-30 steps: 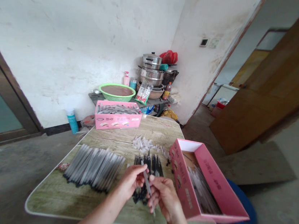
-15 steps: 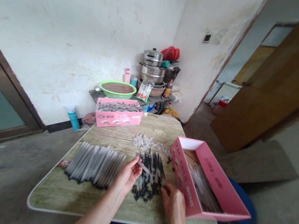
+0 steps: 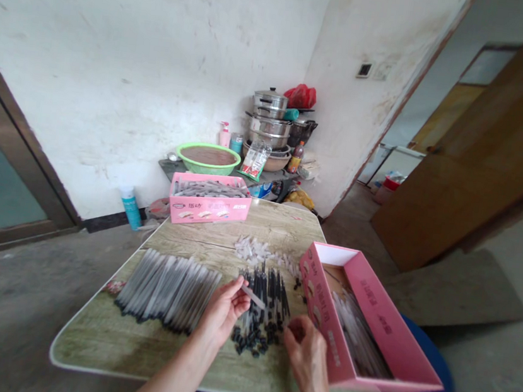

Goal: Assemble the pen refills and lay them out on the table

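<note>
- Since a second ago, right hand [image 3: 306,354] released the thin clear plastic pen tube [image 3: 253,297], dropping beside the black refill pile [image 3: 261,313].
- Left hand [image 3: 223,311] pinches the tube, pointing far-left to near-right.
- Right grip: loosely curled, holding nothing.
- Pink cardboard box [image 3: 207,208] lettering is unreadable.

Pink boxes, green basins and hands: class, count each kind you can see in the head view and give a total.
Pink boxes: 2, one at the far edge of the table and one at its right edge
Green basins: 1
Hands: 2, left hand and right hand
Total: 5
</note>
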Available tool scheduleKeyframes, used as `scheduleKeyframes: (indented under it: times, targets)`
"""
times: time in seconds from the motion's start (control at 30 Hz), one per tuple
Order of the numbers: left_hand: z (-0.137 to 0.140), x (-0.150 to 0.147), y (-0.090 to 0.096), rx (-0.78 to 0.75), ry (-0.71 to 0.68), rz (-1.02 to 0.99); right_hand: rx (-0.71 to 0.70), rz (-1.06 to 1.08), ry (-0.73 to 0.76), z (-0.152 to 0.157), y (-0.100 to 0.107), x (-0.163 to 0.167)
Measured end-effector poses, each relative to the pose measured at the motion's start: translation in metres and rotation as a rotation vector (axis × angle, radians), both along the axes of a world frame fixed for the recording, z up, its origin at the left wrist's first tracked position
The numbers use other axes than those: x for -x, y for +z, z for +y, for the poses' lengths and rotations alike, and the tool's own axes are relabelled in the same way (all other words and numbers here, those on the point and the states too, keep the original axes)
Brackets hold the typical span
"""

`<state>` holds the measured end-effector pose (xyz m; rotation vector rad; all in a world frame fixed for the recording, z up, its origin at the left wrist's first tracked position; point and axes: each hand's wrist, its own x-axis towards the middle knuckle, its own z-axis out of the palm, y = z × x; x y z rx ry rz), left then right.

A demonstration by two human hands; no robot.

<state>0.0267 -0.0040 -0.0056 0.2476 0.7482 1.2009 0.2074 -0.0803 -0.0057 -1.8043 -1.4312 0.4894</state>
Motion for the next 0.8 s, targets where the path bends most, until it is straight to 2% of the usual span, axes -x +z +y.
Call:
scheduleKeyframes:
  times: [0.13, 0.2, 0.27, 0.43, 0.8]
  targets:
    - [-0.004, -0.002, 0.005, -0.044, 0.031, 0.001, -0.051, 0.59, 0.057, -0.002, 0.029, 0.008]
    - [-0.006, -0.005, 0.009, -0.056, 0.051, -0.001, -0.072, 0.781, 0.1, -0.003, 0.04, 0.016]
    - [-0.009, -0.007, 0.011, -0.071, 0.065, 0.003, -0.098, 0.881, 0.121, -0.003, 0.046, 0.023]
    - [-0.016, -0.011, 0.014, -0.096, 0.048, 0.029, -0.146, 0.977, 0.166, 0.0, 0.044, 0.034]
    - [-0.016, -0.013, 0.019, -0.09, 0.072, 0.05, -0.167, 0.949, 0.099, 0.002, 0.045, 0.042]
